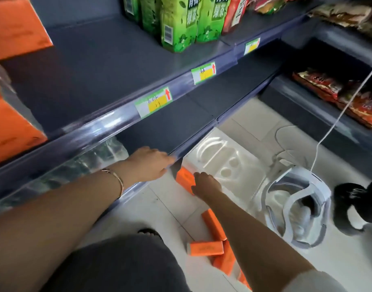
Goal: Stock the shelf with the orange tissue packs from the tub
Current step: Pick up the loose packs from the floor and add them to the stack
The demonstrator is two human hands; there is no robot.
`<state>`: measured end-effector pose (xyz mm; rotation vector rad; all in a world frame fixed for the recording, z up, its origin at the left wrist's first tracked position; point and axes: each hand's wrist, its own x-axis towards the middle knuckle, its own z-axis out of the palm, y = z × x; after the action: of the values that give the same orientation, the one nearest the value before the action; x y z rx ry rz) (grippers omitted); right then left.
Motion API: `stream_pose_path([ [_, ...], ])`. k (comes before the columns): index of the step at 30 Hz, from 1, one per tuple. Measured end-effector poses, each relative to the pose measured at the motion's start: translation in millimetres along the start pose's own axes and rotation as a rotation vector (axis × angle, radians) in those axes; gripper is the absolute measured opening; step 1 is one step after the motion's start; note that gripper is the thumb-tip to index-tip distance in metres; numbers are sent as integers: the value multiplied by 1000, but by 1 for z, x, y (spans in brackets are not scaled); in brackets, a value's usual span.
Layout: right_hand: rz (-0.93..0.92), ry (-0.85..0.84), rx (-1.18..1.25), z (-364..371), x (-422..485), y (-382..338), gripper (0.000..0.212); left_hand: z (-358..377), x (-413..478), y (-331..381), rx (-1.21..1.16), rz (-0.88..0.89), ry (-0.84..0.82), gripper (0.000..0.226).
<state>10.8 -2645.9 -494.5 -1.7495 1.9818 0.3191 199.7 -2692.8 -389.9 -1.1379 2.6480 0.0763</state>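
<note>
Under the shelf [159, 127], right hand [207, 183] around an orange tissue pack [184, 179]

left hand [148, 163]: bare, thin gold-tone bangle [117, 180] on wrist
right hand [206, 183]: bare, forearm bare up to white sleeve [313, 281], near right
lap: dark grey garment [117, 264], type unclear
foot: dark sandal [149, 231], toes showing

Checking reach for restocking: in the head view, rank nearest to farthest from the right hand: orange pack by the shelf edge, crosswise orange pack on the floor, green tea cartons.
From the right hand:
1. Orange pack by the shelf edge, at its fingertips.
2. Crosswise orange pack, floor, nearer the person.
3. Green tea cartons, on the upper shelf.
</note>
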Motion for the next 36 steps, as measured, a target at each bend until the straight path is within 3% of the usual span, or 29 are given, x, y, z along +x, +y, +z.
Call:
stream_pose_path([
  [8,104,35,46,64,66,-10,43,47,12,-18,-1,-13,43,26],
  [13,164,76,1,86,84,-18,58,59,12,-21,-36,-6,-5,28],
  [20,196,1,51,101,90,-26,48,72,11,-19,-52,14,-50,30],
  [24,69,-59,275,88,86,-26,31,68,12,-15,-65,-12,-68,28],
  [31,-223,-144,595,35,53,-32,53,68,15,-14,-75,-138,-119,35],
  [36,-285,-108,703,-13,28,-43,61,44,15,2,-162,-191,-128,40],
])
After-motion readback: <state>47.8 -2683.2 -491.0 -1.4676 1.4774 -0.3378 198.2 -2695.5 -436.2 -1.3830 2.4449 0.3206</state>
